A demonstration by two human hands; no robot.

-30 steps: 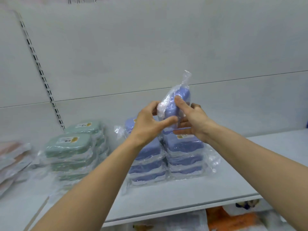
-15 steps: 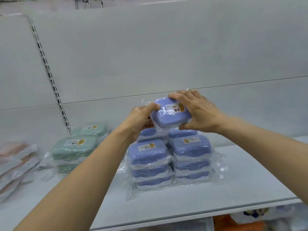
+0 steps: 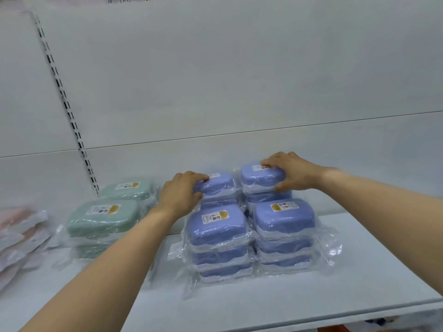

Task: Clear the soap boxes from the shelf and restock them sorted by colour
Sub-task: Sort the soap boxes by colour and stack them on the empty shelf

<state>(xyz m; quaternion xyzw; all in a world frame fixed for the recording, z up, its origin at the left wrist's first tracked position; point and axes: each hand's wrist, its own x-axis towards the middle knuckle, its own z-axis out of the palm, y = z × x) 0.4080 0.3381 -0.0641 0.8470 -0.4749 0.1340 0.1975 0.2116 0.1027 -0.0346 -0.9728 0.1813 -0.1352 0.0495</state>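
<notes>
Green boxes (image 3: 103,220) and blurred pink packets (image 3: 19,226) sit at frame left. Left hand (image 3: 178,194) and right hand (image 3: 291,172) each grip plastic-wrapped blue soap boxes (image 3: 217,227) stacked mid-shelf (image 3: 359,271).

Blue soap boxes (image 3: 217,227): smooth matt plastic, each in glossy, crinkled clear film wrap, paper label (image 3: 214,216) on lid. Green soap boxes (image 3: 103,218): same matt plastic, same shiny film. Shelf (image 3: 263,305) and back panel (image 3: 239,80): smooth matt painted surface, pale grey. Slotted upright (image 3: 69,116): looks like metal.
</notes>
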